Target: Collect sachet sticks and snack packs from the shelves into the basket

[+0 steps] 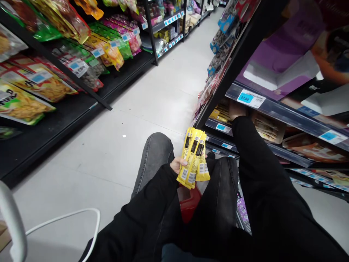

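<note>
Several long yellow snack packets [194,158] with black labels and barcodes are fanned out in my left hand [178,164]. My thumb lies across their front, above my knees. My right arm stretches to the shelf on the right, and my right hand [236,110] is inside a compartment under a price tag [251,98]. Its fingers are hidden by the sleeve and the shelf edge. Just left of that hand lie similar yellow packets [221,113]; on its right is a box of brown-and-cream packs [265,127].
A red stool [188,203] shows between my legs. Hanging bags of snacks [109,52] line the dark rack on the left. Grey floor [109,145] runs between the racks. A white cable [62,215] loops at lower left. Boxes [283,69] fill the upper right shelf.
</note>
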`<state>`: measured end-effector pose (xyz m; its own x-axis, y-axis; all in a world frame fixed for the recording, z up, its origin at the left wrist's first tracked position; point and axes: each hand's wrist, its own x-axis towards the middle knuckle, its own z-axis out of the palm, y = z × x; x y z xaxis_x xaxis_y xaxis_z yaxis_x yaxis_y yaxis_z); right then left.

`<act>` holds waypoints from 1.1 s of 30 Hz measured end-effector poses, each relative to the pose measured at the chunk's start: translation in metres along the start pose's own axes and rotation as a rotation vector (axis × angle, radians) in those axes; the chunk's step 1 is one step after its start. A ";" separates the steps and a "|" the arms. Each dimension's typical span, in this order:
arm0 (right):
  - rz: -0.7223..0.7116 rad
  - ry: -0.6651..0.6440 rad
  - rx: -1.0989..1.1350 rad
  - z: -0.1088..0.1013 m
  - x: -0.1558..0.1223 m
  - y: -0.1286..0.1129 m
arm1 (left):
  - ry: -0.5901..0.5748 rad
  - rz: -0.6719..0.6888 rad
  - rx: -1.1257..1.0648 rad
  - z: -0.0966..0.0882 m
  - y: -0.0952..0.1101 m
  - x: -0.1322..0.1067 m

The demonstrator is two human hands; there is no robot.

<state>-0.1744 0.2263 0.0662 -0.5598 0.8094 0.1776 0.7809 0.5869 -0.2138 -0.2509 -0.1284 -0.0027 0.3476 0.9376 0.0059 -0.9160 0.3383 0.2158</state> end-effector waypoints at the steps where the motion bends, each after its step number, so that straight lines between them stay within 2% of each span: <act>1: -0.013 0.000 -0.041 -0.003 -0.008 -0.002 | 0.006 -0.001 0.005 0.001 0.000 0.000; 5: -0.052 0.096 -0.175 -0.017 -0.049 -0.011 | 0.037 0.033 0.015 0.004 -0.001 0.000; 9: 0.157 0.178 -0.050 -0.039 -0.096 -0.014 | 0.035 0.065 0.028 0.006 -0.003 0.001; 11: 0.206 0.137 0.187 -0.052 -0.121 -0.013 | 0.039 0.066 0.031 0.006 -0.003 0.001; 12: 0.220 0.077 0.371 -0.058 -0.134 -0.012 | 0.044 0.068 0.030 0.006 -0.003 0.001; 16: 0.347 -0.321 1.241 -0.080 -0.183 -0.014 | 0.096 0.058 0.013 0.009 -0.002 0.001; 18: 0.419 -0.420 1.469 -0.084 -0.204 -0.016 | 0.123 0.042 0.028 0.011 -0.002 0.001; 19: 0.450 -0.422 1.520 -0.084 -0.212 -0.016 | 0.128 0.041 0.040 0.013 -0.002 0.001; 21: 0.476 -0.375 1.544 -0.081 -0.226 -0.015 | 0.118 0.048 0.061 0.014 -0.002 0.002; 23: 0.426 -0.268 1.486 -0.077 -0.235 -0.013 | 0.098 0.042 0.075 0.012 -0.003 0.002; 29: 0.053 0.112 0.921 -0.077 -0.258 -0.016 | 0.077 0.029 0.074 0.005 -0.003 0.001; 33: -0.047 0.160 0.861 -0.079 -0.279 -0.036 | 0.073 0.047 0.083 0.007 -0.002 0.001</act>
<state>-0.0239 -0.0223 0.1003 -0.4902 0.8096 0.3229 0.2414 0.4820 -0.8422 -0.2472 -0.1288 0.0037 0.2861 0.9568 -0.0523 -0.9101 0.2885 0.2974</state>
